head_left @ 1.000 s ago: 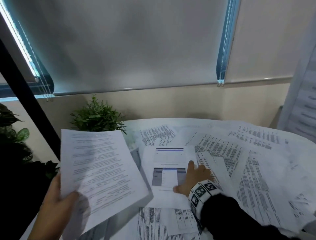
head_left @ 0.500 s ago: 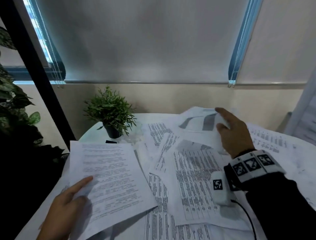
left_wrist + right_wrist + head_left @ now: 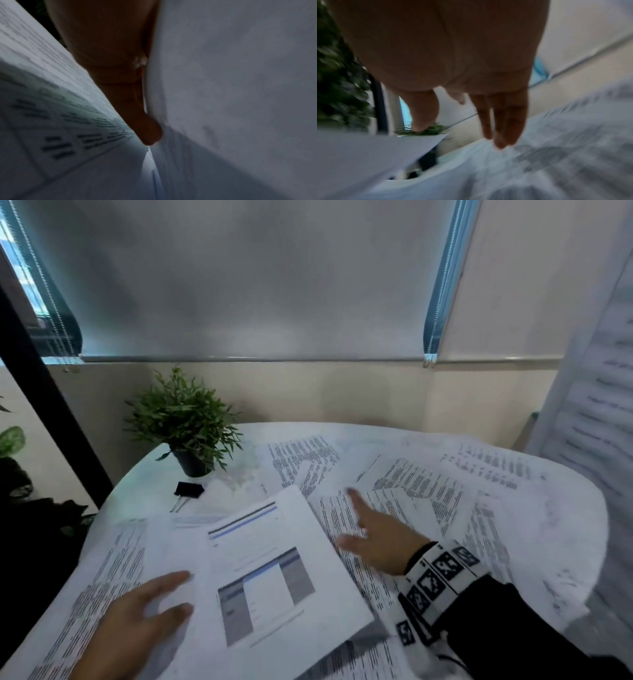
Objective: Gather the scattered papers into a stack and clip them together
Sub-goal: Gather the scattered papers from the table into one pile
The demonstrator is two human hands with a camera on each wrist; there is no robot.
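Observation:
My left hand (image 3: 161,594) grips a paper stack (image 3: 274,570) at its near left edge, lifted off the table. The top sheet carries a grey and blue screenshot graphic. In the left wrist view a finger (image 3: 137,108) presses against the stack's underside (image 3: 231,81). My right hand (image 3: 370,529) hovers open with fingers spread over the scattered papers (image 3: 428,484), just right of the stack. The right wrist view shows its straight fingers (image 3: 505,121) above printed sheets (image 3: 556,155). A black binder clip (image 3: 188,490) lies near the plant.
A small potted plant (image 3: 185,422) stands at the back left of the round white table (image 3: 144,498). Printed sheets cover most of the tabletop. A large printed sheet (image 3: 596,371) hangs at the right edge. Dark foliage and a black post are on the left.
The sheet with the screenshot graphic now lies on top of the stack in my left hand. My right hand has come back from the far papers, empty, to the table's middle.

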